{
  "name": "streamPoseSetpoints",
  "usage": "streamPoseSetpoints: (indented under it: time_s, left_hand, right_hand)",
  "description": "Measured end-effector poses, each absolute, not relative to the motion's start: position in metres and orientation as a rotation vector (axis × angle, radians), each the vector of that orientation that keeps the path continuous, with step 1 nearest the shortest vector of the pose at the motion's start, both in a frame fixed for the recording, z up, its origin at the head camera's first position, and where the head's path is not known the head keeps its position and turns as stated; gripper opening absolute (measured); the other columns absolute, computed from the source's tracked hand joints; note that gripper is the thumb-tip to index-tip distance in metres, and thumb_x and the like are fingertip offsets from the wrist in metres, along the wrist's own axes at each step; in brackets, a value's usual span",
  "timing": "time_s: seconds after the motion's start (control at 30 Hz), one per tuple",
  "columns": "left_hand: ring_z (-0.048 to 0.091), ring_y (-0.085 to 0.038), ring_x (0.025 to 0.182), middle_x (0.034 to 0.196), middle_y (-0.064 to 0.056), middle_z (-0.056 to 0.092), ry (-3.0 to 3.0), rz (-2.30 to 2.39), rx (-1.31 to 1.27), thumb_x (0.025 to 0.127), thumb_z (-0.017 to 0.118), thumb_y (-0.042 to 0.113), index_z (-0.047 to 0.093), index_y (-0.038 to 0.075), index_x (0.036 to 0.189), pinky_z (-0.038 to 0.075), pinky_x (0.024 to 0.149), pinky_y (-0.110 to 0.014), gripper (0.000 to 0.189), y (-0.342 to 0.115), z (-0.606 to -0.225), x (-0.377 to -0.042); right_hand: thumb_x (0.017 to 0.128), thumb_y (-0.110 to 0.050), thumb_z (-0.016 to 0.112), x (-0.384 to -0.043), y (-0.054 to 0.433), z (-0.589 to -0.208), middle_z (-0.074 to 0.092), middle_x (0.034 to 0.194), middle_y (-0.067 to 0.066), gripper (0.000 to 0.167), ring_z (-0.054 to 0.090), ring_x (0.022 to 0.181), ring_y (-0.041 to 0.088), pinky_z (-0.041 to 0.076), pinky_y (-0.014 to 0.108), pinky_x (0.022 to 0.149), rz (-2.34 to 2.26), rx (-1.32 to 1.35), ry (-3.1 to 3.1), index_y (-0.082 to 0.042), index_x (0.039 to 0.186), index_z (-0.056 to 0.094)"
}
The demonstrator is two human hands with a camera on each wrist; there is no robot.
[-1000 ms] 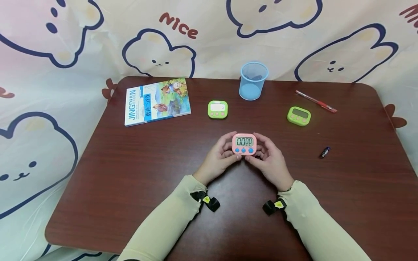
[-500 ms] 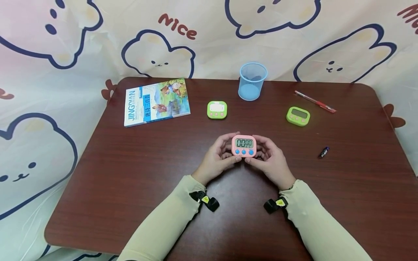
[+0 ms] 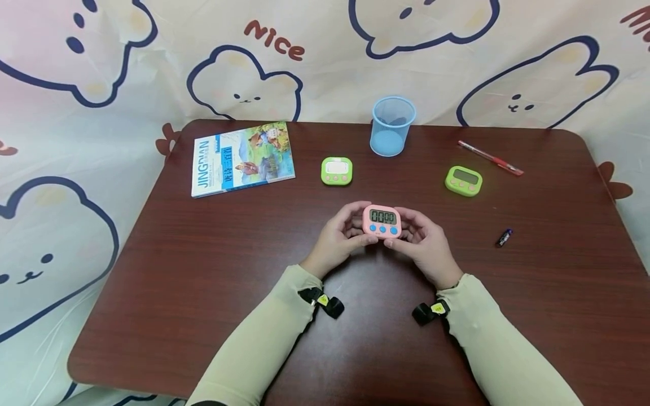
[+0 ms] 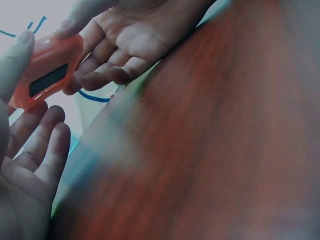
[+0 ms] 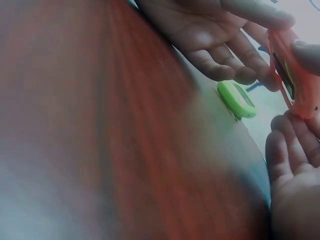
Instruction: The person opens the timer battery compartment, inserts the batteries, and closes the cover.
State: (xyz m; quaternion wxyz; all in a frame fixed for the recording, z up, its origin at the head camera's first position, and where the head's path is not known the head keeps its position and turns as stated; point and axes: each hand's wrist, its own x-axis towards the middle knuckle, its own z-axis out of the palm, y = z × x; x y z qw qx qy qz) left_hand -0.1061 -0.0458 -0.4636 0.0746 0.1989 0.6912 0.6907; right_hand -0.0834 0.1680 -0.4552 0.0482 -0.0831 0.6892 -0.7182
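A pink digital timer [image 3: 382,221] with a lit display of zeros and blue buttons is held between both hands, tilted down slightly to the right. The left hand [image 3: 339,237] grips its left end, thumb at the lower edge and fingers around the side. On the other end, the right hand [image 3: 429,245] holds it the same way. In the left wrist view, the timer [image 4: 52,70] shows a dark slot on its back, with the other fingers of both hands loosely bent below it. The right wrist view shows the timer [image 5: 295,75] edge-on.
Behind the hands lie a green timer [image 3: 337,171] and a second green timer [image 3: 464,181]. A book [image 3: 246,159], a blue mesh-like cup [image 3: 391,129] and a red pen [image 3: 491,158] sit farther back. A small battery [image 3: 504,237] lies right on the brown table [image 3: 203,282].
Both hands have raised the pink timer slightly away from the person over the last half second, and it now tilts a little clockwise. The things on the table stay put.
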Motion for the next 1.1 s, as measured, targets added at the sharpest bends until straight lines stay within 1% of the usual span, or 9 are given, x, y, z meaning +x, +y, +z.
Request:
streamPoseSetpoints:
  time_s: [0.2, 0.3, 0.43, 0.6, 0.7, 0.8, 0.87, 0.97, 1.1]
  left_hand:
    - [0.067, -0.02, 0.094, 0.119, -0.011, 0.063, 2.107, 2.072, 0.617, 0.084, 0.079, 0.003, 0.05, 0.003, 0.144, 0.06, 0.078, -0.03, 0.066, -0.037, -0.465, -0.12]
    - [0.067, -0.019, 0.099, 0.123, -0.01, 0.061, 2.163, 2.051, 0.653, 0.084, 0.079, 0.006, 0.051, 0.004, 0.145, 0.06, 0.083, -0.03, 0.067, -0.031, -0.466, -0.128]
    - [0.066, -0.016, 0.103, 0.13, -0.007, 0.058, 2.299, 1.951, 0.655, 0.087, 0.079, 0.01, 0.049, 0.006, 0.148, 0.058, 0.087, -0.026, 0.068, -0.025, -0.467, -0.141]
    - [0.064, -0.012, 0.097, 0.131, -0.004, 0.059, 2.529, 1.747, 0.525, 0.089, 0.078, 0.014, 0.048, 0.009, 0.149, 0.056, 0.081, -0.018, 0.068, -0.013, -0.469, -0.162]
    - [0.065, -0.01, 0.097, 0.132, -0.004, 0.06, 2.593, 1.702, 0.445, 0.09, 0.078, 0.014, 0.047, 0.011, 0.15, 0.055, 0.083, -0.015, 0.067, -0.004, -0.467, -0.174]
    - [0.065, -0.011, 0.099, 0.13, -0.006, 0.059, 2.668, 1.67, 0.413, 0.09, 0.077, 0.013, 0.048, 0.013, 0.15, 0.053, 0.084, -0.014, 0.067, 0.003, -0.466, -0.184]
    - [0.065, -0.013, 0.1, 0.128, -0.008, 0.059, 2.735, 1.628, 0.401, 0.09, 0.077, 0.013, 0.049, 0.012, 0.149, 0.053, 0.085, -0.014, 0.065, 0.007, -0.465, -0.188]
    - [0.063, -0.014, 0.102, 0.128, -0.008, 0.059, 2.82, 1.523, 0.37, 0.091, 0.076, 0.015, 0.049, 0.012, 0.149, 0.052, 0.087, -0.015, 0.064, 0.011, -0.465, -0.194]
    - [0.06, -0.015, 0.108, 0.134, -0.007, 0.058, 2.882, 1.409, 0.317, 0.093, 0.074, 0.018, 0.047, 0.011, 0.151, 0.051, 0.094, -0.019, 0.064, 0.013, -0.465, -0.2]
  right_hand:
    - [0.079, 0.01, 0.08, -0.097, 0.177, -0.457, 0.067, 0.113, 0.009, 0.064, 0.065, 0.097, 0.016, 0.058, 0.023, 0.082, -2.254, -0.237, 2.023, 0.004, 0.137, 0.055]
    - [0.079, 0.01, 0.08, -0.104, 0.181, -0.459, 0.067, 0.114, 0.009, 0.064, 0.065, 0.096, 0.015, 0.058, 0.022, 0.082, -2.28, -0.216, 2.024, 0.005, 0.138, 0.055]
    - [0.08, 0.005, 0.081, -0.118, 0.185, -0.459, 0.065, 0.122, 0.012, 0.066, 0.065, 0.101, 0.015, 0.056, 0.021, 0.086, -2.194, -0.194, 2.195, 0.001, 0.14, 0.053]
    - [0.084, -0.004, 0.081, -0.144, 0.191, -0.459, 0.063, 0.128, 0.015, 0.069, 0.063, 0.107, 0.016, 0.054, 0.018, 0.09, -1.984, -0.144, 2.384, -0.006, 0.145, 0.049]
    - [0.087, -0.006, 0.079, -0.159, 0.195, -0.454, 0.063, 0.127, 0.015, 0.067, 0.061, 0.106, 0.018, 0.053, 0.016, 0.086, -1.888, -0.132, 2.464, -0.008, 0.147, 0.049]
    - [0.089, -0.008, 0.077, -0.174, 0.197, -0.452, 0.065, 0.124, 0.015, 0.065, 0.06, 0.102, 0.02, 0.051, 0.016, 0.079, -1.788, -0.141, 2.57, -0.01, 0.147, 0.05]
    - [0.09, -0.009, 0.077, -0.181, 0.197, -0.451, 0.065, 0.124, 0.016, 0.064, 0.06, 0.1, 0.022, 0.05, 0.016, 0.078, -1.717, -0.134, 2.62, -0.01, 0.148, 0.05]
    - [0.091, -0.011, 0.076, -0.191, 0.198, -0.452, 0.064, 0.125, 0.016, 0.065, 0.062, 0.102, 0.024, 0.052, 0.019, 0.082, -1.6, -0.124, 2.666, -0.009, 0.149, 0.048]
    - [0.092, -0.012, 0.074, -0.201, 0.196, -0.454, 0.06, 0.131, 0.017, 0.066, 0.063, 0.106, 0.028, 0.054, 0.034, 0.091, -1.509, -0.128, 2.68, -0.006, 0.151, 0.044]
